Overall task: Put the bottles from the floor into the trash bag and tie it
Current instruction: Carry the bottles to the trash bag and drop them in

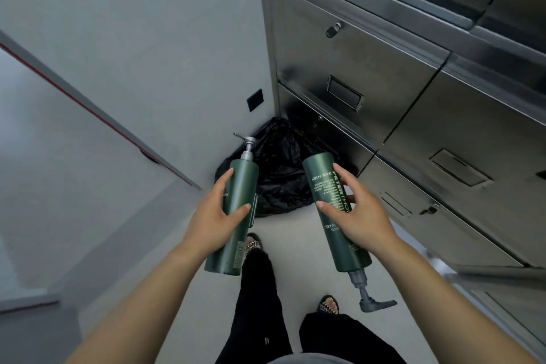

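Steel cabinet (369,68) and grey wall corner a crumpled black trash bag (280,168) on the floor. Left hand (215,216) wraps 1 dark green pump bottle (236,210) upright; right hand (354,216) wraps another bottle (331,201), pump down.

A strip of bare floor (283,233) is lying open between the person's feet and the black trash bag (280,168), which is sitting in the corner. The grey wall (165,68) is closing off the left side, and the steel cabinets (413,97) are crowding the right, their drawer fronts reaching just beside the bag, narrowing the way in.
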Tool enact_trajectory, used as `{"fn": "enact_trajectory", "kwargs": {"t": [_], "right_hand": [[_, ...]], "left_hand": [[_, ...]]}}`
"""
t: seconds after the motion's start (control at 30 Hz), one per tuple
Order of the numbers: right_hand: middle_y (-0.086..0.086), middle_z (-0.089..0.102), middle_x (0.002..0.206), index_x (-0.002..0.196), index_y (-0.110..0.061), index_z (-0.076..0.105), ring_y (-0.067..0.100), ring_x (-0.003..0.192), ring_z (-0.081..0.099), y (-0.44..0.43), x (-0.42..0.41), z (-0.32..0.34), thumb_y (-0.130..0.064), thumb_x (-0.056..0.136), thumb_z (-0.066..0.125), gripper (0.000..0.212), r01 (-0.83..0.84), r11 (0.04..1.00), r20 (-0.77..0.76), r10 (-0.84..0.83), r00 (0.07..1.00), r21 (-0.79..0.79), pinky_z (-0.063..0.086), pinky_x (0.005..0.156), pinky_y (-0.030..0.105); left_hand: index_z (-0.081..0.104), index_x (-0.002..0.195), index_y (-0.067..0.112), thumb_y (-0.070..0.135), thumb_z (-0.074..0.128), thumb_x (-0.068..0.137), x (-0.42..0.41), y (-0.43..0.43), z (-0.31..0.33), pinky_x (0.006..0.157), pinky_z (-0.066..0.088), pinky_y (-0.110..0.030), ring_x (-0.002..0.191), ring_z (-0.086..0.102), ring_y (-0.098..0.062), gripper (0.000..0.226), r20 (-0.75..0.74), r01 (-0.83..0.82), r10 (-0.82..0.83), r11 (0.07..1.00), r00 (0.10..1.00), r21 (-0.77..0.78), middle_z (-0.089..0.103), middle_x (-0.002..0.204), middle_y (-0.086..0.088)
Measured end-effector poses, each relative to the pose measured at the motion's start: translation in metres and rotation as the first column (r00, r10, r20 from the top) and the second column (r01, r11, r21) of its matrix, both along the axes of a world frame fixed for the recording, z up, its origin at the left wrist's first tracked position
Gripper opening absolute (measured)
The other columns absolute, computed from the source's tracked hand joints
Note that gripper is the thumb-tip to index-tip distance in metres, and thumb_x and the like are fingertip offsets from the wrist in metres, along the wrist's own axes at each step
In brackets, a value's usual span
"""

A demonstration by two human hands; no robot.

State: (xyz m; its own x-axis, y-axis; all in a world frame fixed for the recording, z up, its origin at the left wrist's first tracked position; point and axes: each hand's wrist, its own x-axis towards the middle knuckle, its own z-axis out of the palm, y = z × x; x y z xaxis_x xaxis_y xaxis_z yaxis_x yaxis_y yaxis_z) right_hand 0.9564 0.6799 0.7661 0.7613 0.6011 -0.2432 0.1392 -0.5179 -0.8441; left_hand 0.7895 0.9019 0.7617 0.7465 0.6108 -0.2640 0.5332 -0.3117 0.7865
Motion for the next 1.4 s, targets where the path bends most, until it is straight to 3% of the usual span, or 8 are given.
{"fn": "enact_trajectory", "kwargs": {"t": [0.17,0.57,0.7,0.83,0.97,1.13,1.23,1.4], "right_hand": [[-0.016,0.043,0.123,0.137,-0.052,0.027,-0.006,0.096,0.044,0.061,0.032,-0.008,-0.043,0.074,0.072,0.078,0.077,0.997,0.024,-0.077,0.997,-0.023,0.033,0.073,0.011],[-0.018,0.038,0.119,0.141,-0.047,0.026,0.003,0.104,0.046,0.164,0.097,-0.085,-0.041,0.076,0.072,0.079,0.208,0.974,-0.045,-0.213,0.976,-0.088,0.036,0.083,0.02],[-0.015,0.038,0.117,0.142,-0.041,0.027,0.006,0.102,0.047,0.177,0.116,-0.152,-0.038,0.077,0.072,0.079,0.189,0.971,-0.101,-0.205,0.973,-0.149,0.037,0.083,0.019],[-0.013,0.043,0.119,0.141,-0.042,0.028,0.002,0.102,0.047,0.192,0.137,-0.235,-0.038,0.077,0.072,0.078,0.132,0.976,-0.117,-0.154,0.981,-0.175,0.035,0.072,0.004],[-0.013,0.041,0.122,0.143,-0.039,0.028,-0.007,0.104,0.039,0.207,0.152,-0.326,-0.034,0.078,0.072,0.078,0.125,0.979,-0.113,-0.144,0.983,-0.164,0.031,0.075,-0.002],[-0.01,0.041,0.122,0.144,-0.033,0.029,-0.008,0.102,0.037,0.21,0.153,-0.446,-0.028,0.08,0.072,0.077,0.161,0.971,-0.116,-0.183,0.976,-0.179,0.031,0.077,-0.001],[-0.01,0.04,0.125,0.144,-0.034,0.027,-0.007,0.101,0.039,0.205,0.151,-0.504,-0.031,0.08,0.071,0.078,0.16,0.967,-0.134,-0.188,0.973,-0.196,0.034,0.075,0.001],[-0.015,0.038,0.125,0.144,-0.038,0.025,-0.014,0.102,0.035,0.201,0.156,-0.576,-0.036,0.079,0.07,0.079,0.145,0.962,-0.126,-0.177,0.976,-0.23,0.03,0.075,-0.008]], "left_hand": [[0.027,0.138,0.049,0.036,0.071,0.074,0.042,0.076,-0.013,0.094,0.033,-0.022,0.116,0.041,0.001,0.079,0.013,0.113,-0.113,0.993,0.993,0.026,0.041,0.132,0.017],[0.027,0.144,0.034,0.027,0.075,0.073,0.14,0.194,-0.07,0.089,0.039,-0.025,0.109,0.053,-0.012,0.086,-0.079,0.24,-0.238,0.971,0.968,0.015,0.043,0.127,0.014],[0.026,0.144,0.033,0.027,0.073,0.076,0.156,0.2,-0.138,0.092,0.038,-0.026,0.115,0.048,-0.012,0.083,-0.157,0.246,-0.249,0.969,0.956,-0.037,0.045,0.136,0.004],[0.022,0.146,0.032,0.027,0.069,0.08,0.177,0.198,-0.223,0.094,0.037,-0.025,0.116,0.042,-0.006,0.081,-0.209,0.253,-0.263,0.965,0.942,-0.077,0.042,0.14,0.003],[0.018,0.147,0.03,0.026,0.067,0.083,0.203,0.19,-0.321,0.1,0.038,-0.027,0.127,0.04,-0.013,0.081,-0.232,0.246,-0.259,0.966,0.937,-0.084,0.036,0.146,0.001],[0.013,0.147,0.033,0.029,0.064,0.085,0.24,0.189,-0.458,0.084,0.045,-0.028,0.116,0.052,-0.02,0.08,-0.328,0.301,-0.297,0.953,0.897,-0.04,0.03,0.148,0.001],[0.011,0.147,0.034,0.029,0.063,0.086,0.26,0.194,-0.527,0.085,0.052,-0.041,0.112,0.055,-0.025,0.08,-0.4,0.371,-0.336,0.928,0.853,0.011,0.028,0.149,0.0],[0.011,0.148,0.033,0.03,0.061,0.086,0.281,0.207,-0.616,0.084,0.052,-0.043,0.113,0.054,-0.028,0.08,-0.478,0.485,-0.401,0.872,0.781,0.061,0.025,0.152,-0.002]]}}
